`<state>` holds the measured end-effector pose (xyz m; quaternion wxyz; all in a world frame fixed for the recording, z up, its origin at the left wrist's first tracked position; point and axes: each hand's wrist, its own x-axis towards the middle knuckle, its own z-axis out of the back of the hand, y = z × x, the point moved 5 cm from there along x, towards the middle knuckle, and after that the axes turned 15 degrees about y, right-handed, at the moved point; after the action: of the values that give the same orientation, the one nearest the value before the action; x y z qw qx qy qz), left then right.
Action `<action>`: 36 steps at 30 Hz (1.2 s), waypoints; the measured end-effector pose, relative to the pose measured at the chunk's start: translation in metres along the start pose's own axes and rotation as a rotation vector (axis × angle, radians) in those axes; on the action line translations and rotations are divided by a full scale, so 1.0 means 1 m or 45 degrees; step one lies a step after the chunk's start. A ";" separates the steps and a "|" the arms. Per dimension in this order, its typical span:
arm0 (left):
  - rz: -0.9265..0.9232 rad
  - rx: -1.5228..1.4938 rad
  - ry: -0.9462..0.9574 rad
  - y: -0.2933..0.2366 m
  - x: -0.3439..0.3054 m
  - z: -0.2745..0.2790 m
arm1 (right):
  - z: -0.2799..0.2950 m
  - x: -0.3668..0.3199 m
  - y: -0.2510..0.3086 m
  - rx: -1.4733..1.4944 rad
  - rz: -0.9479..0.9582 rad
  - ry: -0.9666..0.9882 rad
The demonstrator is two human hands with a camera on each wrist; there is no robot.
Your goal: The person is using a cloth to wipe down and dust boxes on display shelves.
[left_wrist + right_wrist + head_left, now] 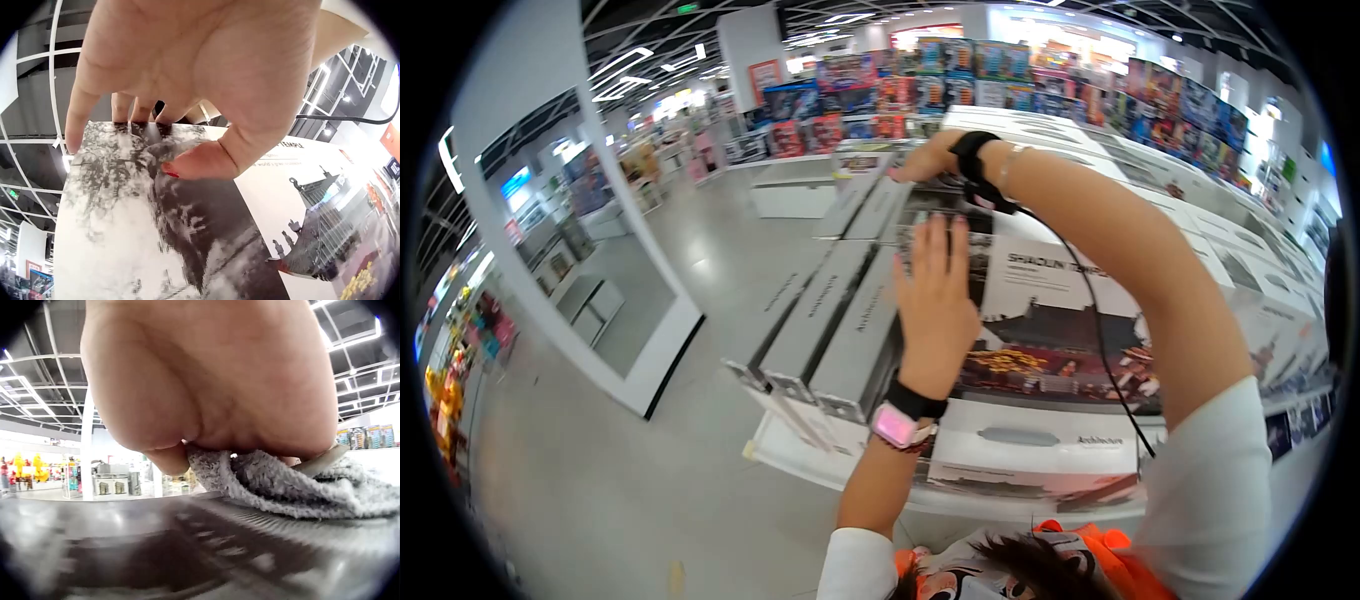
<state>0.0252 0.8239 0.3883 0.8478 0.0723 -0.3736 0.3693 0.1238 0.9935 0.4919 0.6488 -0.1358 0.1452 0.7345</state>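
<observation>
In the head view, my left hand (940, 315) lies with its fingers extended on the left part of a large printed box (1055, 330) marked "SHAOLIN TEMPLE". The left wrist view shows that hand's thumb (203, 161) over the dark and white picture on the box (106, 219), its other fingers near the box's edge. Farther off, my right hand (935, 158) is bent over the far part of the box. In the right wrist view, the right hand (212, 381) grips a fluffy grey cloth (269, 484) against a glossy printed surface (156, 550).
Long grey boxes (825, 310) stand in a row left of the printed box, and a white "Architecture" box (1035, 440) is nearest the body. More white boxes (1220, 240) are stacked at the right. A white-framed mirror (625, 330) stands left. A black cable (1100, 335) hangs across the printed box.
</observation>
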 end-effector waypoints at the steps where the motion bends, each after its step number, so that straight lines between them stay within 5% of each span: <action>1: -0.002 -0.011 -0.002 -0.001 0.000 0.001 | -0.003 -0.013 0.015 -0.118 0.137 0.052; 4: 0.023 0.000 -0.012 0.000 0.000 0.000 | -0.017 -0.017 0.001 0.202 0.200 0.104; 5: 0.010 0.002 -0.019 0.000 0.000 -0.001 | -0.021 -0.033 -0.005 0.144 0.233 -0.018; 7: -0.005 0.010 -0.017 0.004 -0.001 0.000 | -0.029 -0.090 0.002 -0.199 0.025 0.116; 8: -0.011 0.014 -0.011 0.004 -0.001 0.000 | -0.037 -0.102 -0.012 -0.178 0.113 -0.107; 15: -0.044 0.036 0.017 0.004 0.002 -0.002 | -0.073 -0.197 -0.195 -0.022 -0.523 -0.027; 17: -0.075 0.012 0.028 0.001 0.003 0.002 | -0.080 -0.237 -0.223 -0.177 -0.478 0.001; 19: -0.089 0.015 0.017 -0.005 0.002 0.008 | -0.089 -0.270 -0.244 -0.044 -0.806 -0.012; 21: -0.090 0.021 0.039 -0.008 0.002 0.011 | -0.099 -0.291 -0.283 -0.179 -0.808 -0.157; 23: -0.063 0.068 0.002 -0.010 0.001 0.005 | -0.103 -0.303 -0.301 0.077 -0.892 -0.121; 25: -0.012 0.158 -0.026 -0.014 0.003 0.000 | -0.103 -0.302 -0.298 0.394 -0.805 -0.249; 27: -0.013 0.160 -0.033 -0.016 0.002 0.001 | -0.089 -0.285 -0.273 0.110 -0.666 -0.156; 29: 0.004 0.175 -0.034 -0.017 0.001 0.000 | -0.085 -0.239 -0.269 0.087 -0.225 -0.099; 30: 0.001 0.192 -0.071 -0.017 0.001 -0.002 | -0.077 -0.253 -0.207 0.289 -0.448 -0.109; 31: 0.004 0.207 -0.107 -0.017 0.002 -0.005 | -0.080 -0.229 -0.207 0.466 -0.267 -0.056; 33: 0.026 0.233 -0.169 -0.016 0.003 -0.010 | -0.080 -0.191 -0.180 0.391 -0.180 -0.180; 34: 0.029 0.210 -0.173 -0.017 0.002 -0.010 | -0.081 -0.209 -0.149 0.303 -0.497 0.046; 36: 0.031 0.176 -0.169 -0.017 0.003 -0.012 | -0.089 -0.217 -0.145 0.162 -0.497 0.009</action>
<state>0.0450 0.8180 0.3849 0.8096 0.1505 -0.4035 0.3989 0.2951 0.7774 0.4889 0.7856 -0.1228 0.1645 0.5836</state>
